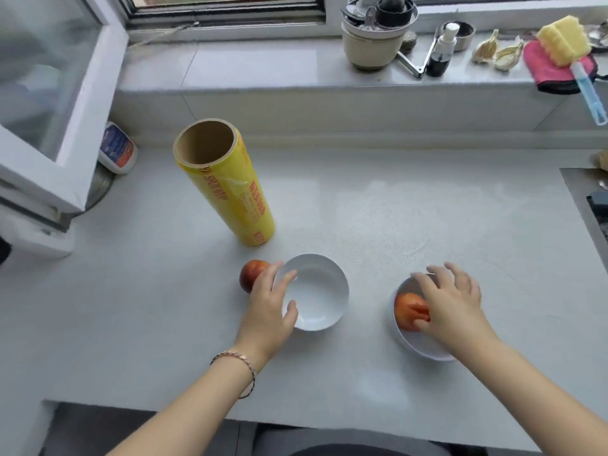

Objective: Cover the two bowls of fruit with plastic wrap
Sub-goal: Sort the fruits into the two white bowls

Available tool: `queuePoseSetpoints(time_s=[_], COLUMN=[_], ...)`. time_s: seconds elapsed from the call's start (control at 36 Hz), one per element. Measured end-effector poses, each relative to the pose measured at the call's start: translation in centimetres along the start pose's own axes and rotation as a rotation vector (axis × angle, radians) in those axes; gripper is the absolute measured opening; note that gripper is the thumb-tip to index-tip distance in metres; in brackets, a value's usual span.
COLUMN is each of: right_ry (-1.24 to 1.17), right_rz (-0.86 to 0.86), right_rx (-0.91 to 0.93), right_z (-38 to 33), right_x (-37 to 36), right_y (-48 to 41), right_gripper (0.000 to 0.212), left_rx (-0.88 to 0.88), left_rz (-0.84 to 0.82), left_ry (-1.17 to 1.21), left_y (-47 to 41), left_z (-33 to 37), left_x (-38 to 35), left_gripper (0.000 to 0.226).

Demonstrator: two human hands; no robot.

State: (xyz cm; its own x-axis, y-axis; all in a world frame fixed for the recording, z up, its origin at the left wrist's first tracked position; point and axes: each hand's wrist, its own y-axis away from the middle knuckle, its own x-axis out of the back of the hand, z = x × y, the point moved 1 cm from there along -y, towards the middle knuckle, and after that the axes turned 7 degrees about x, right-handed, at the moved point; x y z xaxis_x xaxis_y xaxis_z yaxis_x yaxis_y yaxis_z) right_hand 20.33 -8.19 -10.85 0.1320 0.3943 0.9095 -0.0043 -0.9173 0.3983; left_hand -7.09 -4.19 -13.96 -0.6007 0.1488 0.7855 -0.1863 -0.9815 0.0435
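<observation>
Left hand (268, 302) grips the left bowl (319, 291) at its rim, thumb inside; bowl holds nothing. Loose fruit (250, 274) lies on the counter (427, 218) just beside it. Right hand (450, 301), fingers spread (blurred), hangs over the right bowl (424, 348), thumb touching the second fruit (406, 311) inside. Roll of plastic wrap (227, 182) stands on end behind the left bowl.

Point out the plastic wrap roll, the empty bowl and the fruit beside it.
plastic wrap roll (230, 189), head view, middle of its yellow side.
empty bowl (317, 292), head view, bare white inside.
loose fruit (249, 274), head view, its red skin.
</observation>
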Motion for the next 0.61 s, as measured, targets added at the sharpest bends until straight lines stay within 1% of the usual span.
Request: queuePoseSetpoints(time_s=[0.06,0.08,0.14,0.17,0.22,0.28,0.33,0.39,0.47,0.5,0.61], right_ry=[-0.070,-0.107,-0.172,-0.204,-0.262,-0.328,-0.339,-0.336,-0.387,-0.420,-0.611], right_rz=[0.063,0.071,0.051,0.034,0.010,0.012,-0.001,-0.050,-0.109,-0.110,-0.067], right_rx=[0.119,0.187,0.297,0.320,0.276,0.151,0.037,-0.024,-0.064,-0.070,-0.066], right_z=[-3.1,-4.7,-7.7,-9.1,-11.2,-12.3,-12.4,-12.0,-11.0,-10.6,-9.7], right_x=[1.1,1.5,1.8,1.7,1.1,0.4,-0.6,-1.7,-3.3,-3.6,-4.1], right_y=[-0.9,-1.3,-2.5,-3.1,-4.2,-5.3,-6.2,-6.6,-6.7,-6.7,-6.4], right_gripper=[0.063,0.060,0.056,0.055,0.054,0.051,0.045,0.046,0.064,0.066,0.057], left_rx=[0.161,0.226,0.326,0.359,0.394,0.416,0.425,0.417,0.403,0.407,0.389], left_rz=[-0.016,-0.045,-0.125,-0.165,-0.231,-0.283,-0.294,-0.272,-0.221,-0.194,-0.012], left_ry=[-0.048,-0.090,-0.153,-0.159,-0.147,-0.133,-0.113,-0.097,-0.079,-0.062,0.032], left_y=[-0.8,-1.3,-2.3,-2.7,-3.6,-4.3,-4.8,-5.0,-4.8,-4.5,-2.6], left_z=[-1.6,-2.3,-3.7,-4.4,-5.7,-6.6,-7.1,-7.3,-7.3,-7.3,-5.7], left_x=[1.3,1.8,2.3,2.4,2.4,2.2,2.0,1.9,2.3,2.6,4.8], left_gripper=[0.052,0.062,0.080,0.084,0.085,0.083,0.082,0.079,0.070,0.067,0.057])
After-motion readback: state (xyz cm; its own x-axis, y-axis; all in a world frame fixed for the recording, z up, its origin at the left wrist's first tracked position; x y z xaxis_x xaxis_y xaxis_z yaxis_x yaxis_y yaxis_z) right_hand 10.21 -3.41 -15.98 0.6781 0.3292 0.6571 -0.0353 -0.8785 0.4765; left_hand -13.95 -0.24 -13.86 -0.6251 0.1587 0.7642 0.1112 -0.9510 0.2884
